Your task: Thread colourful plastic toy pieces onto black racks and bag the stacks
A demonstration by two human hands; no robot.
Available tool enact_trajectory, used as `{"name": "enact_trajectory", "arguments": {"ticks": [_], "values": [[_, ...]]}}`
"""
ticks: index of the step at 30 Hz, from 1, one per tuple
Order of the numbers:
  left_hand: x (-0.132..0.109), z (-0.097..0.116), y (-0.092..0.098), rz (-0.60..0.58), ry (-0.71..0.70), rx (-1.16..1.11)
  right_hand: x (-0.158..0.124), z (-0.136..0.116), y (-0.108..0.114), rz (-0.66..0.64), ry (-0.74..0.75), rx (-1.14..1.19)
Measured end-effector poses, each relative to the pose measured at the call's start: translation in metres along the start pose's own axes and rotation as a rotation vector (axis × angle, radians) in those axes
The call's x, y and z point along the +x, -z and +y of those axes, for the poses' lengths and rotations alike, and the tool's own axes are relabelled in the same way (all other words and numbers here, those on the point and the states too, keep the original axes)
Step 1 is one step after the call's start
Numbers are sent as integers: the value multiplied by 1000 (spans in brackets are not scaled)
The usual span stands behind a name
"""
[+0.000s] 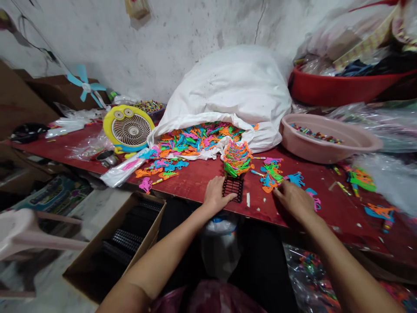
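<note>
My left hand [217, 195] rests on the left edge of a black plastic grid rack [233, 188], its thumb lying across the near end. Orange and green plastic pieces [238, 158] stand in rows in the rack's far part. To the right, my right hand [295, 198] has its fingers pressed together at a loose pile of colourful plastic pieces [272, 174]; what they hold, if anything, is too small to make out. Behind the rack, a big white sack [233, 87] lies open, with many similar pieces [202, 138] in its mouth.
A yellow fan [132, 128] stands at the left of the red table [185, 180]. A pink basin [329, 145] and a red basin [345, 89] are at the right. Below the table's left edge, a cardboard box [87, 252] holds black racks, beside a stool [29, 234].
</note>
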State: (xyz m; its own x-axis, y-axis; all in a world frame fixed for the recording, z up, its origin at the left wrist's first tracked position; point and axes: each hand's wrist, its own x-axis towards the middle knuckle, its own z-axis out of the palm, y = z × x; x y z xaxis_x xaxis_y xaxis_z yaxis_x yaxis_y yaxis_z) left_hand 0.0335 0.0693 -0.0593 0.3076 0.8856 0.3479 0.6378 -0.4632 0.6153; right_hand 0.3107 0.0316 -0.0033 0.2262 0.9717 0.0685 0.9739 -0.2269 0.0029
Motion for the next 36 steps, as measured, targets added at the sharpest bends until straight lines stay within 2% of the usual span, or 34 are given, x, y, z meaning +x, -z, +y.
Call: {"name": "enact_trajectory", "arguments": {"ticks": [5, 9, 12, 14, 17, 20, 22, 26, 29, 32, 36], "values": [[-7, 12, 2, -103, 30, 143, 6, -5, 6, -111, -14, -46], [-1, 7, 15, -201, 31, 200, 8, 1, 11, -119, 2, -47], [2, -1, 24, -252, 28, 224, 7, 13, 11, -117, 11, 37], [3, -8, 31, -284, 31, 236, 4, 19, 9, -81, 9, 213], [4, -15, 38, -318, 15, 237, -9, 15, 3, -69, 46, 750], [4, -18, 41, -328, 5, 239, -23, -10, -3, -201, 74, 1265], [3, -18, 41, -333, 13, 243, -29, -33, -7, -229, 54, 1406], [-1, -18, 38, -315, 4, 225, -29, -75, -18, -126, 53, 1449], [-5, -19, 36, -274, -11, 213, -26, -94, -27, -117, 63, 1461], [-7, -19, 35, -253, -19, 214, -25, -101, -31, -114, 43, 1433], [-7, -18, 34, -246, -29, 211, -25, -99, -30, -100, 63, 1335]]}}
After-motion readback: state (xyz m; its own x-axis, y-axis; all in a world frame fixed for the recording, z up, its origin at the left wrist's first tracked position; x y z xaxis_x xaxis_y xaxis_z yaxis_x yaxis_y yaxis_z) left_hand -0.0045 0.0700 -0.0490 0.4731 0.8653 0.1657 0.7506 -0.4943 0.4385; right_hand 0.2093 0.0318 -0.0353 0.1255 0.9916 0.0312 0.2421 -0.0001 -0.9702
